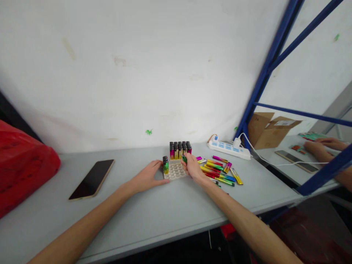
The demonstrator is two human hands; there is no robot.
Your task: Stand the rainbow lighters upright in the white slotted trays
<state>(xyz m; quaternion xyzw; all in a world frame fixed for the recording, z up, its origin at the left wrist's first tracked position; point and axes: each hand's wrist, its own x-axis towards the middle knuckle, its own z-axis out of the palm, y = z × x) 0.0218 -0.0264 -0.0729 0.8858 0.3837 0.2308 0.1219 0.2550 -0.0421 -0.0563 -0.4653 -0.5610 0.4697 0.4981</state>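
A whitish tray with rows of round holes [176, 171] lies on the grey table. Upright lighters with black tops [180, 151] fill its back rows, pink and gold in colour. A few green and yellow lighters [165, 165] stand along its left side. My left hand [150, 176] rests against the tray's left front corner, thumb and fingers spread, holding nothing. Over the tray's right part, my right hand [193, 168] is closed on a green lighter [184, 159], its lower end hidden. Right of that hand, a loose pile of shiny multicoloured lighters [220, 170] lies on the table.
A dark phone [92, 179] lies at left, near a red bag [22, 165]. A white power strip [229, 149] with cables sits at back right. Beyond a blue metal frame [264, 73] are a cardboard box [268, 130], another phone [297, 161] and another person's hands [321, 146].
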